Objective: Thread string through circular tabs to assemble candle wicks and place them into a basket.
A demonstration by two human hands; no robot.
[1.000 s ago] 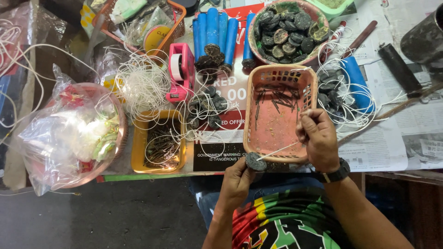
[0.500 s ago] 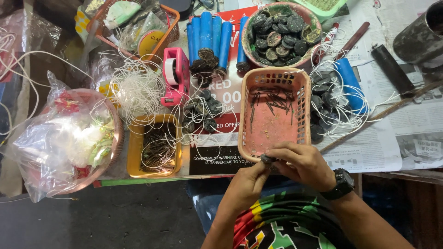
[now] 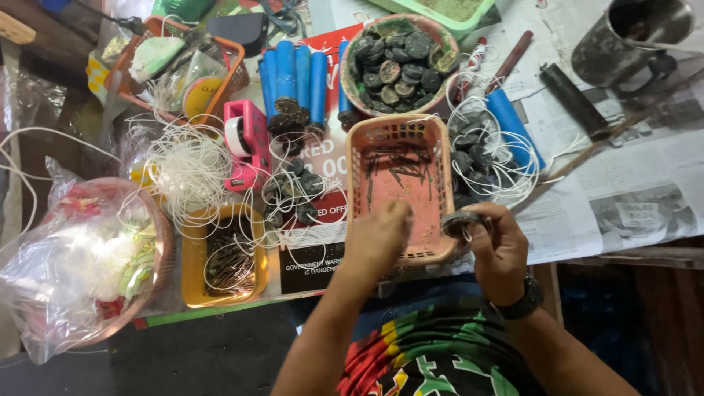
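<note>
At the lower centre of the frame, the left hand [image 3: 378, 238] reaches into the orange basket [image 3: 433, 147], its fingers curled down towards the basket floor; whether it grips anything there cannot be told, as the hand is blurred. Thin dark nails [image 3: 392, 165] lie scattered on the basket floor above it. Just right of the basket, the right hand [image 3: 499, 246] is closed around a dark round disc [image 3: 460, 220], pinched between thumb and fingers at the basket's lower right corner. A dark watch [image 3: 522, 304] sits on that wrist.

Above the basket, a round bowl [image 3: 350, 62] is full of similar dark discs. To its left stand blue tubes [image 3: 297, 77], and more discs tied with white string [image 3: 488, 158] lie right of the basket beside another blue tube. A pink tape dispenser [image 3: 246, 143] sits left of centre, with a tangle of white string [image 3: 187, 172] next to it. A yellow tray [image 3: 192, 253] lies lower left, and a bowl covered by a plastic bag [image 3: 59, 271] fills the left edge. Newspaper [image 3: 631, 183] covers the surface at right, with a metal cup [image 3: 623, 40] in the upper right corner.
</note>
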